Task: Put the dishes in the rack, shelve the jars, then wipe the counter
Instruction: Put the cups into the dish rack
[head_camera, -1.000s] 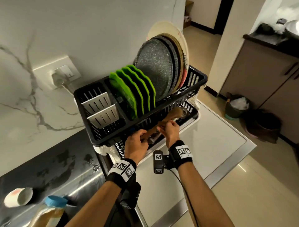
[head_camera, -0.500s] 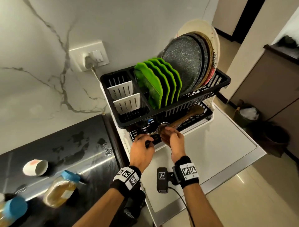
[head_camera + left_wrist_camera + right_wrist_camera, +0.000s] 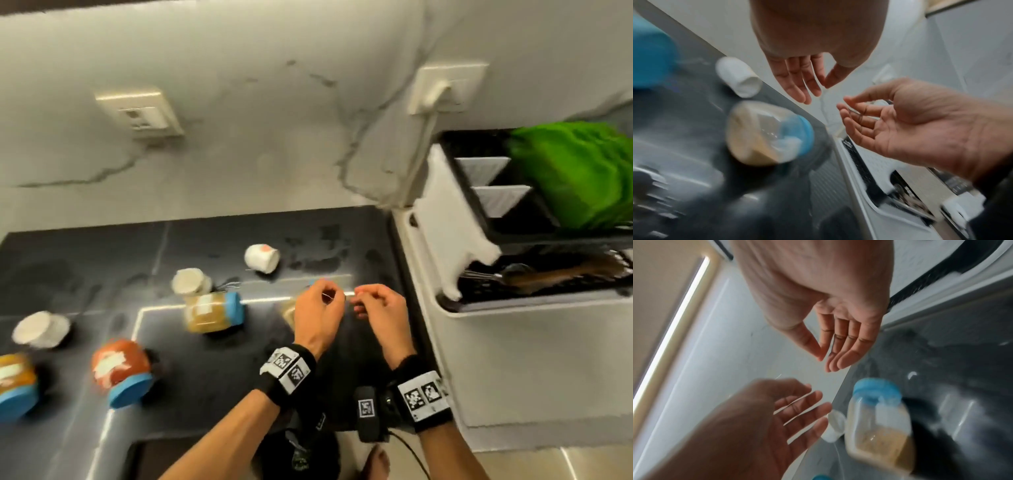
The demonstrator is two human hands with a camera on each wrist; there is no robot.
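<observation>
My left hand [image 3: 323, 296] and right hand [image 3: 368, 301] hover side by side above the black counter [image 3: 222, 370], both empty. In the wrist views the left hand [image 3: 816, 93] and right hand [image 3: 826, 364] have relaxed, nearly straight fingers. A clear jar with a blue lid [image 3: 766, 134] [image 3: 877, 418] lies on its side just below them, mostly hidden by the left hand in the head view. More jars lie to the left: a blue-lidded amber jar [image 3: 212, 310], a red jar [image 3: 120, 370] and two white-lidded jars [image 3: 190, 281]. The dish rack [image 3: 455, 192] stands at the right with green plates [image 3: 575, 171].
A white cup [image 3: 262, 257] lies tipped over behind the hands. A wooden spoon [image 3: 561, 270] and metal utensils rest in the rack's lower tray. Two wall sockets [image 3: 144, 114] sit on the marble wall; a plug and cord [image 3: 435, 99] hang by the rack. The counter looks wet.
Both hands let go of the wooden spoon and utensils in the rack's lower tray and moved left over the counter. The view swung left onto the jars.
</observation>
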